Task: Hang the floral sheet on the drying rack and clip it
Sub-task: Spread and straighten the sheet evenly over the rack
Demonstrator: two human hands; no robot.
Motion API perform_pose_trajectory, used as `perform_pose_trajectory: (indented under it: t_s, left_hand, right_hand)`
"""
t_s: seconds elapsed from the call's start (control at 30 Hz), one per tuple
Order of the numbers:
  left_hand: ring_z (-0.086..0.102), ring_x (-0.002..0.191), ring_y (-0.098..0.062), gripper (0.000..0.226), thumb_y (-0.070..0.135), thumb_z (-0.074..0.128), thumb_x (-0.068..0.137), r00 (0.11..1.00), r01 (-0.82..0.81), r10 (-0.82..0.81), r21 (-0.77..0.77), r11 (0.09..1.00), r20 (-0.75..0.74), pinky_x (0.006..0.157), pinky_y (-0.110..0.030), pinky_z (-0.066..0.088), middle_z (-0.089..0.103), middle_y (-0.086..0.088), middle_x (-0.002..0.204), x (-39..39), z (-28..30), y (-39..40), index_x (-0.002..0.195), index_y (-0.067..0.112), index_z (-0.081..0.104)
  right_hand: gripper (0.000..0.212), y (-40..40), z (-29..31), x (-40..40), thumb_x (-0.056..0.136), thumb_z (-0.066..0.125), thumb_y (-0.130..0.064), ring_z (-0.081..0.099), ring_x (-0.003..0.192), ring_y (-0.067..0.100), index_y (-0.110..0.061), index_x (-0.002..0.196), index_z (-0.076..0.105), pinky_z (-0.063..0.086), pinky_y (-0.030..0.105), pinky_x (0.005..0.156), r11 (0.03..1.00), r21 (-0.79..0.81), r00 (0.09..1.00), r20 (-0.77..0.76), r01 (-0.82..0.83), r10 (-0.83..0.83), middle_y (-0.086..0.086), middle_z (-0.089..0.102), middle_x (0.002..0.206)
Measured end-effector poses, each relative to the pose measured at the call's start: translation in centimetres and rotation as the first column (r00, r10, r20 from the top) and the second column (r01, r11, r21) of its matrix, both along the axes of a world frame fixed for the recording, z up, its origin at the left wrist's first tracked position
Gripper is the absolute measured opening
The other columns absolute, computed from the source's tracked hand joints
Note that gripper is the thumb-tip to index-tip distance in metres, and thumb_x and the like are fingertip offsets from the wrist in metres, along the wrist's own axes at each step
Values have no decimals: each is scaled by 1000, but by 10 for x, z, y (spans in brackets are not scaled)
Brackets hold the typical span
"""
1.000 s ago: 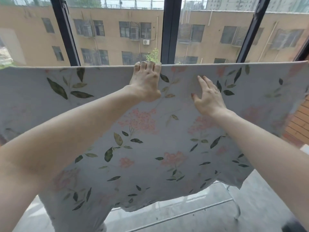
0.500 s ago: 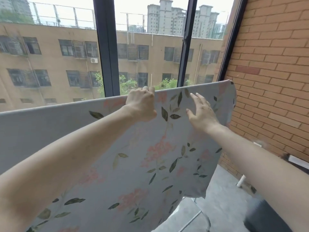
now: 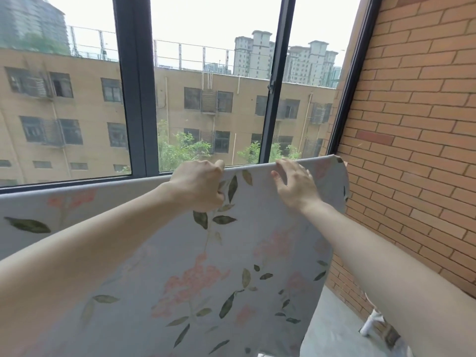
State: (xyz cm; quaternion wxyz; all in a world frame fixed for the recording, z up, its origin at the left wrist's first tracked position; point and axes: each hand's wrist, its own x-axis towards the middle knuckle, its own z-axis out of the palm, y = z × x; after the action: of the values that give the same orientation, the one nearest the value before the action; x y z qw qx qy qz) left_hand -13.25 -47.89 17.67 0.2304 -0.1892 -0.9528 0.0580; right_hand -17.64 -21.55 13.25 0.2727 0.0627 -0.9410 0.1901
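Note:
The floral sheet (image 3: pixel 185 253), pale grey with pink flowers and green leaves, hangs over a horizontal line in front of the window, its right end near the brick wall. The rack's bar is hidden under the fold. My left hand (image 3: pixel 199 185) grips the sheet just below its top fold, bunching a little fabric. My right hand (image 3: pixel 296 186) lies over the top edge near the sheet's right end, its fingers bent over the fold. No clip is in view.
A brick wall (image 3: pixel 412 150) stands close on the right. Dark window frames (image 3: pixel 132 99) rise behind the sheet. Grey floor (image 3: pixel 332 328) shows at lower right, with a white rack foot (image 3: pixel 368 324) by the wall.
The view has swung right toward the brick wall. Both hands have shifted along the top edge toward the sheet's right end; my right hand now reaches over the fold.

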Motion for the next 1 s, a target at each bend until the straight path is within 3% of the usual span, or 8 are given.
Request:
perform_pose_trajectory:
  t_s: [0.13,0.27,0.43,0.57,0.67,0.83,1.0]
  left_hand:
    - [55,65,-17,44,59,49,94,995,-58,59,19,998,-74,52,-31,41,55,4,75,-16,-8,27,111,19,51]
    - [56,66,-20,47,73,38,95,974,-119,132,81,990,-183,53,-30,37,57,9,72,-25,-19,31,94,28,48]
    - [51,63,-21,44,74,39,94,951,-179,202,114,977,-233,53,-30,31,52,10,66,-23,-22,27,87,31,45]
    - [53,59,-21,46,72,45,93,944,-187,215,131,974,-252,54,-30,32,54,11,62,-22,-25,32,80,28,45]
    - [53,56,-20,48,68,49,93,947,-182,217,163,970,-236,55,-31,33,52,10,58,-24,-25,40,72,27,40]
    - [55,62,-23,44,66,50,93,949,-192,226,169,967,-218,61,-33,37,54,9,62,-23,-23,47,76,26,46]
    - [52,58,-21,43,65,53,93,938,-198,239,176,964,-252,60,-32,34,52,10,61,-18,-27,35,76,25,48]
  right_hand:
    - [43,49,5,-33,108,41,-45,37,147,21,-24,143,54,10,53,127,1000,-17,999,-36,-26,26,-2,51,151]
    - [39,103,6,-68,108,39,-47,45,139,23,-25,130,61,8,53,127,998,-53,999,-41,-25,23,-1,59,139]
    - [57,153,9,-98,100,23,-61,50,126,29,-22,113,63,19,56,123,997,-76,1000,-16,-1,0,4,63,124]
    - [53,175,11,-109,106,30,-56,46,127,30,-18,115,65,29,54,118,999,-32,1000,-11,3,-4,8,63,126]
    - [66,189,10,-114,102,21,-68,44,128,28,-22,118,64,38,51,110,997,-71,1000,-12,18,-19,6,63,128]
    - [48,183,3,-113,109,30,-49,37,140,28,-17,125,62,28,47,117,995,-100,998,-61,23,-30,9,55,142]
    - [47,148,-11,-105,107,29,-52,13,154,33,-19,127,57,17,53,124,975,-214,995,-90,-60,41,6,47,151]
